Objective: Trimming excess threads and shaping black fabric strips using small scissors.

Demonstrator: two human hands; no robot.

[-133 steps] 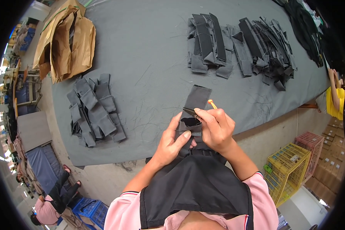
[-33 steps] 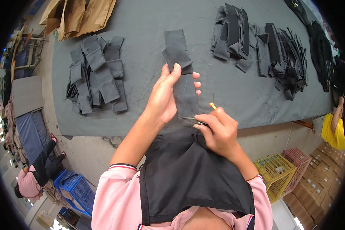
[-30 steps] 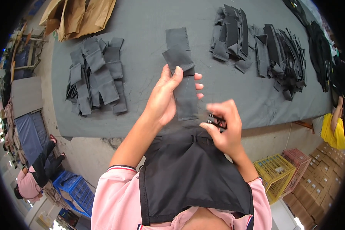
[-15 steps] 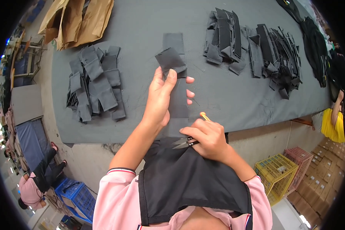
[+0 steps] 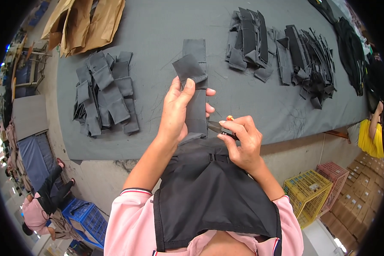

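Observation:
My left hand [image 5: 174,109] is closed on a dark grey fabric strip [image 5: 196,106], thumb on top and fingers behind it. The strip's upper end is folded over as a flap, and its lower part hangs toward my black apron [image 5: 217,192]. My right hand [image 5: 247,143] grips small thread snips [image 5: 214,126] with dark handles. Their blades point left at the strip's right edge; whether they touch it I cannot tell. A small orange-tipped thing [image 5: 230,118] sticks out by my right fingers. Beyond the left hand, another grey piece [image 5: 194,46] lies flat.
A grey-covered table [image 5: 153,34] bears a pile of grey strips [image 5: 104,96] at left, more bundles [image 5: 249,40] at right, loose threads and a brown paper bag [image 5: 87,25]. Yellow [image 5: 307,192] and blue [image 5: 87,222] crates stand on the floor. Two people [image 5: 36,213] are nearby.
My right hand has moved up and away from the apron, bringing the snips to the strip's right edge. My left hand keeps its hold nearly in place.

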